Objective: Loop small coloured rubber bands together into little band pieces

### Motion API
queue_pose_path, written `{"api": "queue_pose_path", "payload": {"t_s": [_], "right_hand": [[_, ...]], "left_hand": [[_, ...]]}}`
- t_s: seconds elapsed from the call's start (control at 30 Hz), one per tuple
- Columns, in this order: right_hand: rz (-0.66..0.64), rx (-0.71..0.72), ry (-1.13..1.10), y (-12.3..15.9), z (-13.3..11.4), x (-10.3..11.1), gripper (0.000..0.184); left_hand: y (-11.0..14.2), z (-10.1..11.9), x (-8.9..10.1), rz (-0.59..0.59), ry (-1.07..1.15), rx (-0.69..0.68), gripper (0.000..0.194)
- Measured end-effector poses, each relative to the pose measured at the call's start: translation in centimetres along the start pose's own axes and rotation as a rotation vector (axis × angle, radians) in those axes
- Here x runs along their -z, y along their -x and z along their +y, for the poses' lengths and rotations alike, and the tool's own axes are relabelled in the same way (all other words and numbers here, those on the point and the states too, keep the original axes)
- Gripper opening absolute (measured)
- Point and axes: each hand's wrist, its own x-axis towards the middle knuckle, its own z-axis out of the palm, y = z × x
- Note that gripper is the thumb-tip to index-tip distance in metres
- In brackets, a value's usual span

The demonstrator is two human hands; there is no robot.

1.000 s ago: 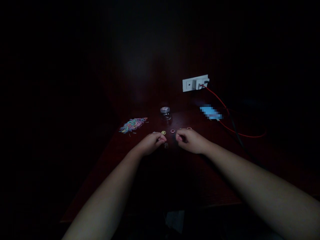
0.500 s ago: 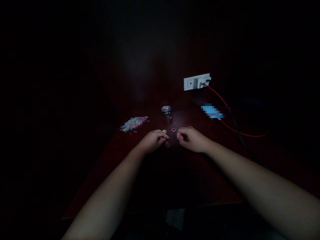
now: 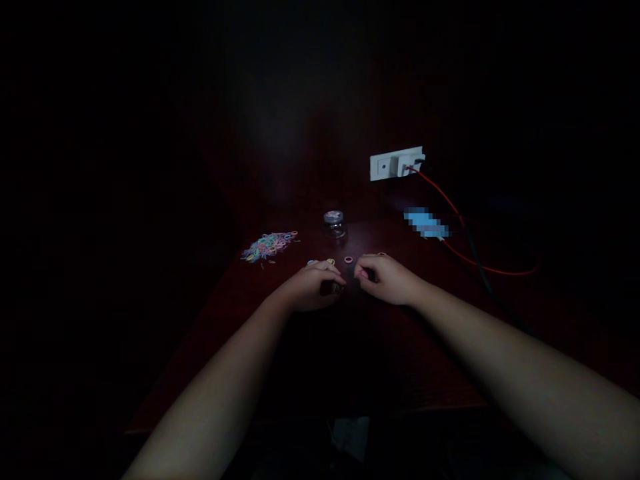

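My left hand [image 3: 313, 287] is low over the dark red table, its thumb and fingers apart around a small dark clump of thin bands [image 3: 338, 289]. It does not grip the clump. To its right, my right hand [image 3: 385, 279] is closed, fingertips pinched together; whatever they hold is too small and dark to name. Just beyond the hands lie small rings of hair ties: a yellow one [image 3: 331, 261], a pink one [image 3: 349, 260], and a bluish one [image 3: 311, 263] partly behind my left hand. An orange one [image 3: 381, 254] peeks out behind my right hand.
A loose heap of pastel bands [image 3: 270, 246] lies at the left. Behind the rings stands a clear lidded jar [image 3: 335, 225]. At the right are a blurred-out blue phone-like object [image 3: 426, 223], a red cable [image 3: 480, 265] and a wall socket with a plug [image 3: 397, 164].
My left hand has opened its fingers and moved slightly right and down, around the dark clump. The bluish ring now shows behind it. My right hand has barely moved.
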Motion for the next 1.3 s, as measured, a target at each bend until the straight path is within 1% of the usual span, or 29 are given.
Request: {"api": "queue_pose_path", "payload": {"t_s": [0.2, 0.43, 0.53, 0.6, 0.7, 0.77, 0.87, 0.97, 1.13, 1.3], "right_hand": [[0.004, -0.011, 0.000, 0.0, 0.0, 0.0, 0.008], [0.002, -0.001, -0.006, 0.0, 0.0, 0.0, 0.009], [0.002, 0.006, -0.007, 0.0, 0.1, 0.0, 0.009], [-0.002, 0.005, -0.005, 0.0, 0.1, -0.1, 0.008], [-0.003, -0.006, -0.007, 0.0, 0.2, -0.1, 0.008], [0.001, -0.006, -0.013, 0.0, 0.2, -0.1, 0.007], [0.007, -0.003, -0.023, 0.0, 0.2, -0.1, 0.007], [0.009, -0.002, -0.023, 0.0, 0.3, -0.1, 0.007], [0.009, 0.003, 0.002, 0.0, 0.1, 0.0, 0.008], [-0.003, -0.005, 0.003, 0.0, 0.1, 0.0, 0.007]], "left_hand": [[-0.3, -0.1, -0.5, -0.012, -0.017, 0.026, 0.025], [-0.7, -0.9, -1.0, 0.041, -0.027, 0.017, 0.011], [-0.9, -1.0, -1.1, 0.076, -0.024, -0.013, 0.009], [-1.0, -0.8, -0.9, 0.122, -0.015, -0.026, 0.009], [-0.9, -0.6, -0.6, 0.201, -0.003, -0.009, 0.009], [-0.7, -0.6, -0.4, 0.230, -0.006, 0.016, 0.008], [-0.5, -0.9, -0.3, 0.222, -0.024, 0.053, 0.008], [-0.4, -1.2, -0.3, 0.189, -0.028, 0.089, 0.009], [-0.5, -1.4, -0.3, 0.162, -0.027, 0.067, 0.013], [-0.3, -1.5, 0.1, 0.165, -0.061, 0.095, 0.017]]}}
